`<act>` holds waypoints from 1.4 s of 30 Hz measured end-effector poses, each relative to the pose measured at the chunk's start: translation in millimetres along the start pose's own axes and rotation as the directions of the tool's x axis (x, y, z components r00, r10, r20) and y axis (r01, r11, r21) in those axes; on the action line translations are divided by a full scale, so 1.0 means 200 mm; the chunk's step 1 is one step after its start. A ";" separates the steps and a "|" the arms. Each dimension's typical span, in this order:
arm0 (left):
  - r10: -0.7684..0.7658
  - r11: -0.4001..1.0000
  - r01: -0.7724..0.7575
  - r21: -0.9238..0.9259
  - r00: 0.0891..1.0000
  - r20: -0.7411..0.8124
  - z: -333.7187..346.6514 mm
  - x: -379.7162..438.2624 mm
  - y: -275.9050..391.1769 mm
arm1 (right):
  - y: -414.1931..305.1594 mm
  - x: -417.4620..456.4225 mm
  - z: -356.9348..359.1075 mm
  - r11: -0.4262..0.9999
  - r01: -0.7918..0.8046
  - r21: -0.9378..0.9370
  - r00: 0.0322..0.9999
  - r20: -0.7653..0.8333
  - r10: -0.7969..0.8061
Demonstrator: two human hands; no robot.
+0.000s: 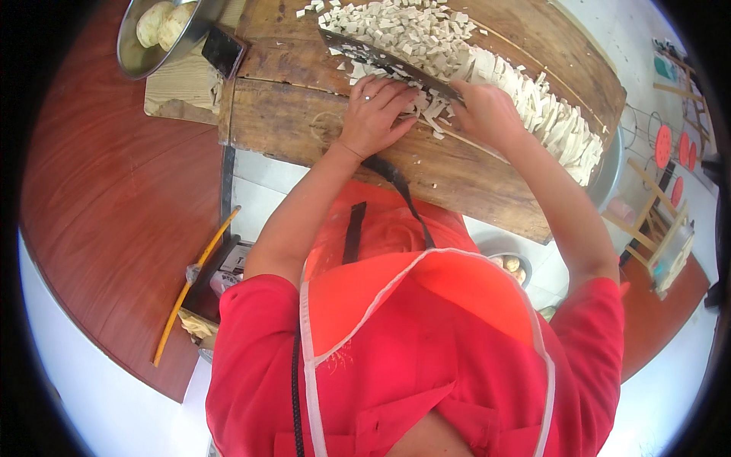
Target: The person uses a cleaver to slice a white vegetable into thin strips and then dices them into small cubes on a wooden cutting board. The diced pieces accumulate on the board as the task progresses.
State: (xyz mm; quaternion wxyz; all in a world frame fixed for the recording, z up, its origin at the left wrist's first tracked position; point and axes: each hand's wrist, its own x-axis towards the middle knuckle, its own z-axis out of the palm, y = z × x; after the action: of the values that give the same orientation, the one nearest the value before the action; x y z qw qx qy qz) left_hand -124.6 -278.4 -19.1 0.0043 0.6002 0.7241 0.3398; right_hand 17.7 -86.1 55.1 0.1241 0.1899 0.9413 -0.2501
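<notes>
My right hand [488,111] grips the handle end of a long-bladed kitchen knife [388,60], whose dark blade slants to the upper left with white bits stuck to it. Just on the near side of the blade, my left hand [380,108] lies palm down, wearing a ring, with fingertips over white pieces and thumb apart. Beyond the blade is a heap of small white cubes [394,23], cut from what looks like a root vegetable. A long row of white strips [554,114] runs right and toward me. Everything rests on a worn wooden board [297,114]; some pieces are hidden under my fingers.
At the upper left a metal bowl [130,60] holds peeled round vegetables [165,25], beside a dark phone-like object [224,51]. A reddish wooden tabletop [114,171] carries a yellow stick [197,285]. Below the board stands another bowl [528,268]. Red-seated stools [662,147] are far right.
</notes>
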 end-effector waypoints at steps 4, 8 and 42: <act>-0.075 0.997 0.075 -0.004 0.997 0.020 0.05 -0.03 0.03 | -0.01 0.01 -0.02 0.999 -0.034 0.007 0.998 0.044 0.034; -0.031 0.999 0.031 -0.026 0.999 0.009 0.06 -0.04 0.04 | 0.00 0.01 -0.01 0.999 -0.031 0.016 0.999 0.039 0.030; -0.337 0.940 0.340 -0.027 0.912 -0.234 0.06 -0.04 0.04 | 0.06 0.02 -0.01 0.998 -0.010 0.064 0.999 0.035 0.008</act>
State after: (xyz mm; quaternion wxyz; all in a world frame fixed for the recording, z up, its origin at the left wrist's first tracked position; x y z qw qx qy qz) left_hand -110.0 -279.7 -27.4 -0.0270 0.4212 0.8150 0.3972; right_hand 19.1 -74.2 49.3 0.1357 0.1936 0.9296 -0.2828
